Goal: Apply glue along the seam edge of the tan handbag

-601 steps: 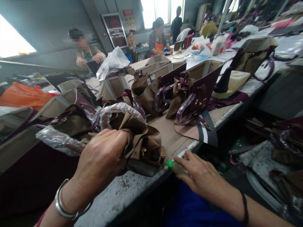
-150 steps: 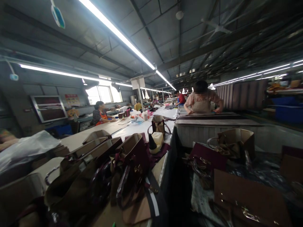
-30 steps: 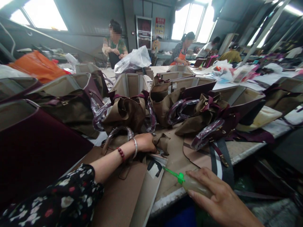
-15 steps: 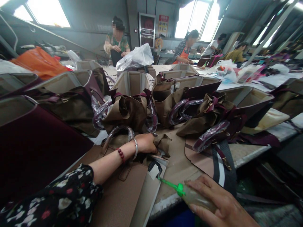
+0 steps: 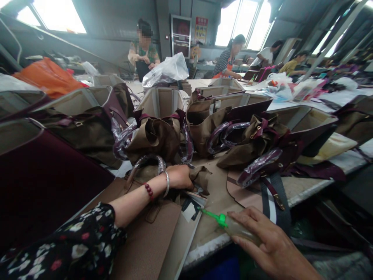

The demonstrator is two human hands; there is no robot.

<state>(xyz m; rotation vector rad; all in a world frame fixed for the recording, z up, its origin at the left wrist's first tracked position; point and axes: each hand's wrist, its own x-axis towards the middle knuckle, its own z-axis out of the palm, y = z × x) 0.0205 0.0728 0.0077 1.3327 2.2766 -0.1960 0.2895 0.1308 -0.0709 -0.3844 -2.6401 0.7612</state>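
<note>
My left hand (image 5: 180,177), with a silver bangle and red beads on its wrist, is closed on a fold of a brown bag (image 5: 201,177) that lies flat on the table. The bag's plastic-wrapped handle (image 5: 146,161) arches just behind my wrist. My right hand (image 5: 271,245) sits at the table's near edge, fingers wrapped over a small clear squeeze bottle (image 5: 237,230). The bottle's green nozzle (image 5: 214,216) points left toward the bag, a short way from it. A flat brown panel (image 5: 151,241) lies under my left forearm.
Several brown and maroon bags (image 5: 157,136) stand crowded across the table (image 5: 303,186), handles wrapped in plastic. A large maroon panel (image 5: 43,182) rises at left. A striped strap (image 5: 274,198) hangs over the edge. A white plastic bag (image 5: 166,70) and other workers (image 5: 144,46) are at the back.
My right hand with the bottle dipped slightly, then rose again, so the nozzle is back near the bag. My left hand keeps its hold and has not moved.
</note>
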